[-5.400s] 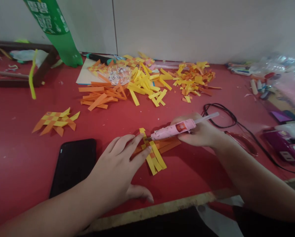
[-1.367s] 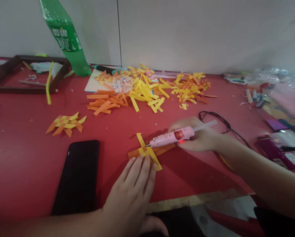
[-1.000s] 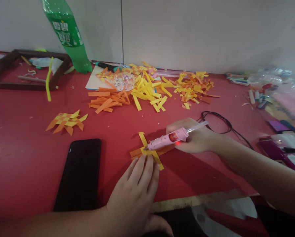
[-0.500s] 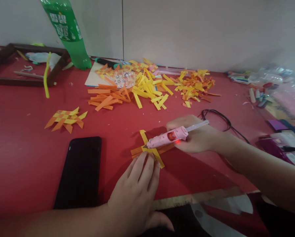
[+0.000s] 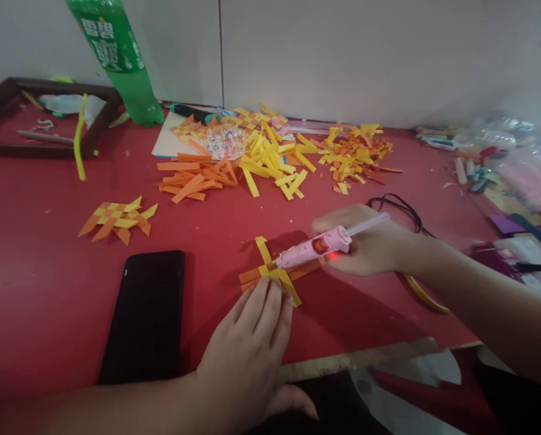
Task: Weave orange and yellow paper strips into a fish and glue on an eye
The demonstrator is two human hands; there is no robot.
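Note:
My right hand [image 5: 361, 244] grips a pink hot glue gun [image 5: 313, 249] with a clear glue stick jutting from its back and a red light glowing. Its nozzle points down-left at crossed paper strips [image 5: 262, 251], yellow over orange, lying on the red table [image 5: 225, 223]. Fingers stretched out, my left hand [image 5: 252, 344] presses flat on the near edge of these strips, hiding part of them. To the left lies a woven orange and yellow paper fish [image 5: 118, 219]. A black phone [image 5: 145, 317] rests beside my left forearm.
Orange strips [image 5: 197, 178], yellow strips [image 5: 270, 160] and small paper scraps [image 5: 356, 154] are heaped toward the wall. A green bottle [image 5: 125, 72] stands at the back left by a dark wooden frame [image 5: 34, 150]. Plastic bags [image 5: 533, 175] lie at right; a black cord [image 5: 401, 208] runs behind my right hand.
The glue gun has shifted slightly right and up, its nozzle moving a little rightward over the strips. My left hand stays pressed on them. The whole view has shifted slightly.

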